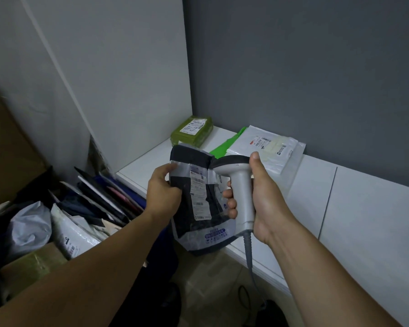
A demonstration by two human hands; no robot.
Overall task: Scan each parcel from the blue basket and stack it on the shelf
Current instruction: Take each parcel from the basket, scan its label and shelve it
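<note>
My left hand [163,188] grips the left edge of a dark grey parcel [198,220] with a white label, held upright over the front edge of the white shelf [364,208]. My right hand [257,197] holds a grey barcode scanner [240,185] by its handle, its head pointing left at the parcel's top. The scanner's cable hangs down toward the floor. At the lower left the blue basket [132,192] holds several parcels and envelopes. A green parcel [192,131] and a white mailer [267,147] lying over a bright green bag lie at the back of the shelf.
A white upright panel [128,79] bounds the shelf on the left and a grey wall [316,67] stands behind it. A cardboard box [33,263] sits at the lower left. The right part of the shelf top is bare.
</note>
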